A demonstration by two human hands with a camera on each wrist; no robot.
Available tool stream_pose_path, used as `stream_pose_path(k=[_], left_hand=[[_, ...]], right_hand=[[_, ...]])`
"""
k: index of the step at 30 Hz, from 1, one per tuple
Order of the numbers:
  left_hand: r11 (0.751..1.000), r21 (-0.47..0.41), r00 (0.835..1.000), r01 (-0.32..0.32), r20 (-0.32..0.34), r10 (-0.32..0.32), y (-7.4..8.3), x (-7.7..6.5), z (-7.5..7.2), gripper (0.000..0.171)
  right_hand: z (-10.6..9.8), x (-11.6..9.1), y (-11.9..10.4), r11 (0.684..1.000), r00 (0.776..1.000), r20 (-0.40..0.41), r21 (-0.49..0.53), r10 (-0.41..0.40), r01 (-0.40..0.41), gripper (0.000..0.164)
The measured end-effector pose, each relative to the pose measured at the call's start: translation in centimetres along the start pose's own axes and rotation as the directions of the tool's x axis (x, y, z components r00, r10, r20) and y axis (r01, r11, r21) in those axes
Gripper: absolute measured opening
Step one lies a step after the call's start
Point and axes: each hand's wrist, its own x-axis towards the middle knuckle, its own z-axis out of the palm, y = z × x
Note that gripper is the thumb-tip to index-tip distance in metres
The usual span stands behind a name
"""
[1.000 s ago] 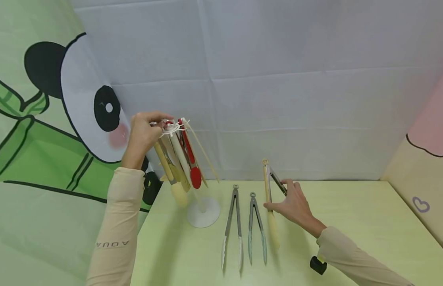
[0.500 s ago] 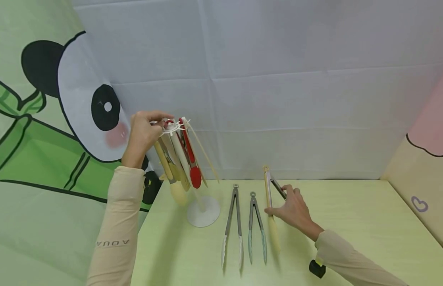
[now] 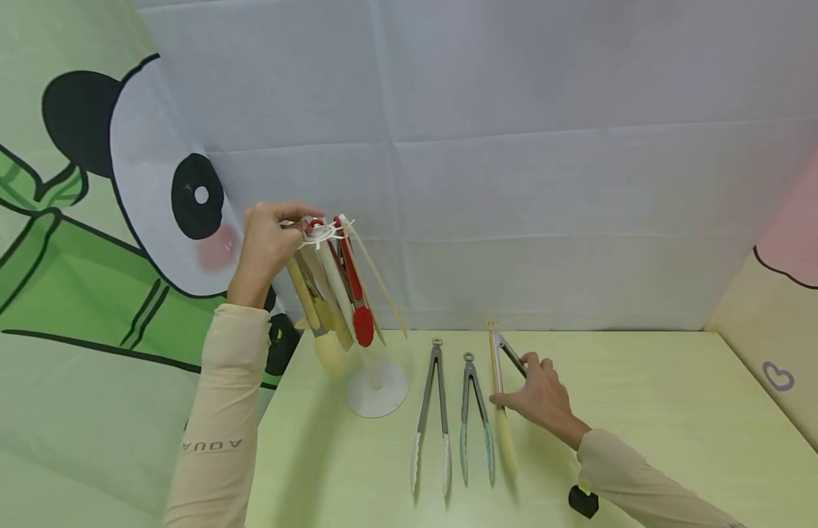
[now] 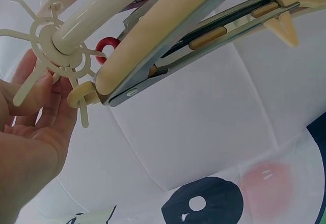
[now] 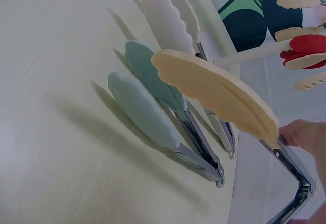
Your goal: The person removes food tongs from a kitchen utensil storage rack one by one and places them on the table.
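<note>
My left hand (image 3: 264, 246) pinches the hooked ring at the top of a white utensil stand (image 3: 376, 392). The left wrist view has thumb and fingers at the hooks of this ring (image 4: 38, 51). Red tongs (image 3: 363, 323) and several yellow and white utensils hang from it. My right hand (image 3: 543, 396) holds a pair of yellow-tipped tongs (image 3: 506, 440) across their spread arms, thumb on one arm and fingers on the other. Beside them lie tongs with mint tips (image 3: 465, 455) and longer tongs with white tips (image 3: 446, 466), both spread. In the right wrist view, a yellow tip (image 5: 219, 94) appears above the mint tongs (image 5: 142, 109).
The pale wooden table (image 3: 646, 411) ends against a white cloth backdrop (image 3: 514, 183). A panda-printed cloth (image 3: 165, 169) hangs on the left, behind the left arm. A small black object (image 3: 583, 501) sits by the right sleeve.
The right hand has brought the yellow-tipped tongs slightly nearer to me, down in the head view. The left hand stays on the stand's ring, and the other tongs lie where they were.
</note>
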Motion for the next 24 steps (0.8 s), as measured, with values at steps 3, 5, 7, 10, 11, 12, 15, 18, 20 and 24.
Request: stream_pose_path(k=[3,5,7,10,11,12,15,18,20,24], left_hand=[[1.000,-0.001,1.000,-0.008,-0.002,0.008,-0.1,-0.1,-0.1,0.038],[1.000,0.000,1.000,-0.012,-0.004,0.012,-0.1,-0.2,-0.1,0.038],[1.000,-0.002,1.000,-0.017,-0.007,0.017,-0.2,-0.2,-0.2,0.038],[1.000,-0.009,1.000,-0.020,-0.005,0.020,-0.3,-0.3,-0.2,0.038],[1.000,-0.012,1.000,-0.020,-0.005,0.020,-0.3,-0.3,-0.2,0.038],[1.000,-0.015,1.000,-0.022,-0.005,0.022,-0.3,-0.2,-0.1,0.037],[0.999,-0.026,1.000,-0.020,-0.001,0.020,-0.3,-0.3,-0.1,0.036],[1.000,-0.028,1.000,-0.013,0.002,0.013,-0.3,-0.4,0.0,0.036],[1.000,-0.026,1.000,-0.009,0.002,0.009,-0.3,-0.4,0.0,0.037],[1.000,-0.019,1.000,-0.008,0.001,0.008,-0.2,-0.4,0.0,0.037]], right_hand=[[0.7,-0.2,0.2,1.000,1.000,-0.003,-0.010,0.004,-0.004,0.089],[1.1,-0.4,0.2,1.000,1.000,-0.004,-0.014,0.009,-0.009,0.090],[1.5,-0.5,0.3,1.000,1.000,-0.003,-0.021,0.011,-0.011,0.091],[2.1,-0.7,0.5,0.999,1.000,0.001,-0.033,0.014,-0.014,0.091],[2.2,-0.6,0.6,0.999,1.000,0.002,-0.036,0.014,-0.014,0.091],[2.2,-0.6,0.7,0.999,1.000,0.004,-0.040,0.014,-0.014,0.091],[2.5,-0.5,0.9,0.999,1.000,0.007,-0.049,0.017,-0.017,0.090],[2.8,-0.5,1.1,0.998,1.000,0.009,-0.058,0.023,-0.022,0.089],[2.9,-0.5,1.2,0.998,1.000,0.012,-0.062,0.024,-0.024,0.089],[3.1,-0.5,1.5,0.997,1.000,0.013,-0.068,0.025,-0.024,0.089]])
